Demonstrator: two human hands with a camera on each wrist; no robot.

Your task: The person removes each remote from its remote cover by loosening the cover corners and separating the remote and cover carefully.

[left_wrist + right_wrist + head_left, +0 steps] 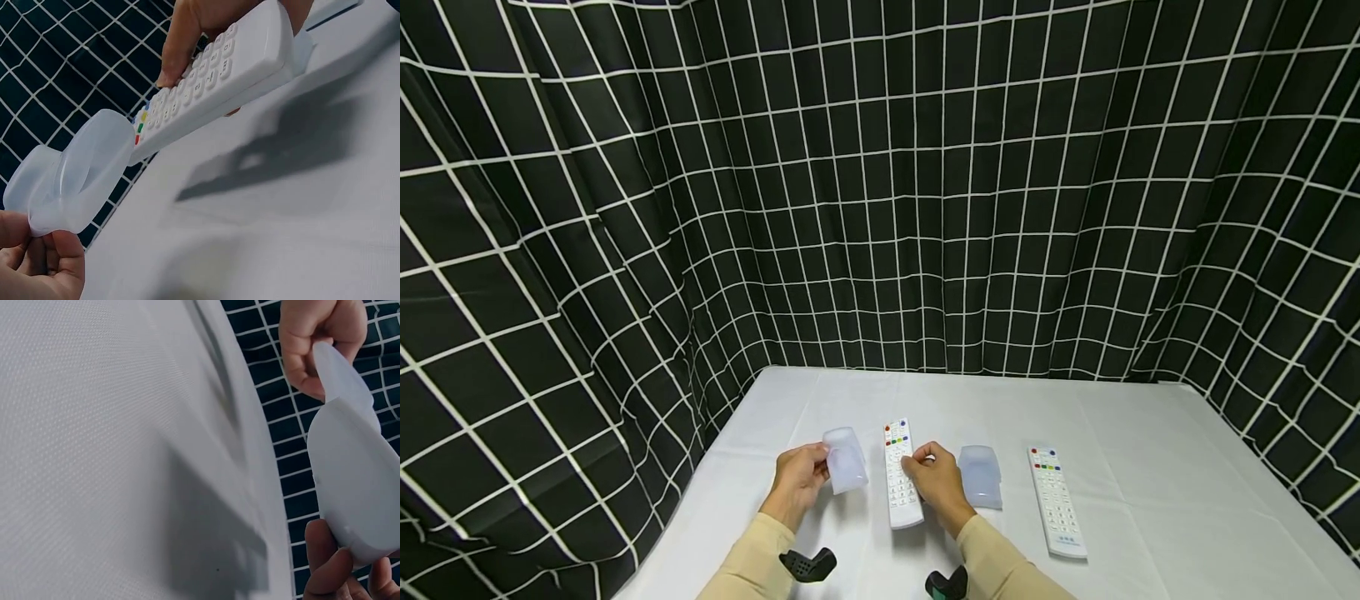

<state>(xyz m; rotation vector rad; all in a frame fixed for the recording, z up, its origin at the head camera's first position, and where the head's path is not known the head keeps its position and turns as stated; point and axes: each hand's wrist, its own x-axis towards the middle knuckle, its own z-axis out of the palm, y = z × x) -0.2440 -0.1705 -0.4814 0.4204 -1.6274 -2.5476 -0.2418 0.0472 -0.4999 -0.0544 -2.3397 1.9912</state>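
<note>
My left hand [801,479] pinches a translucent, soft-looking sleeve-like cover [846,460] by its edge, above the table. In the left wrist view the cover [84,175] bulges, its mouth turned toward the remote. A white remote control [898,475] with coloured buttons is gripped by my right hand [938,482], thumb on its button face. From the right wrist view the remote's plain back [353,478] shows, held off the table. I cannot tell whether the remote's tip touches the cover.
A second translucent cover [980,477] lies just right of my right hand. Farther right lies another white remote control [1057,502], buttons up. White cloth covers the table [1150,467]; a black curtain with a white grid [917,208] hangs behind it.
</note>
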